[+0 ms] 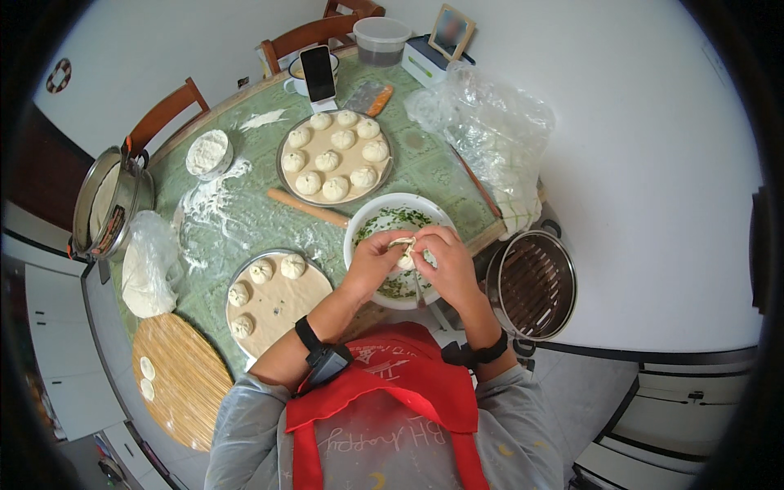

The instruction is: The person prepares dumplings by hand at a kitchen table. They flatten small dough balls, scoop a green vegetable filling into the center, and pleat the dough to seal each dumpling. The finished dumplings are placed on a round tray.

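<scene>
Over a white bowl (pixel 353 245) of chopped green filling, my left hand (pixel 375 263) and my right hand (pixel 444 260) hold one dough bun (pixel 406 260) between them, its top edge pinched by the fingers. A spoon (pixel 419 293) rests in the bowl below my hands. Behind the bowl stands a round tray (pixel 315 144) with several pleated buns. Nearer, to the left of my left forearm, a second round tray (pixel 300 300) carries several more buns along its far and left edges. A wooden rolling pin (pixel 309 208) lies between the far tray and the bowl.
Left are a flour bowl (pixel 209 153), bagged dough (pixel 149 269), a steamer pot (pixel 113 202) and a round slatted board (pixel 184 380) with dough pieces. Right are a plastic bag (pixel 490 128), a stick (pixel 474 180) and a steamer basket (pixel 536 285). A phone (pixel 318 73) stands at the back.
</scene>
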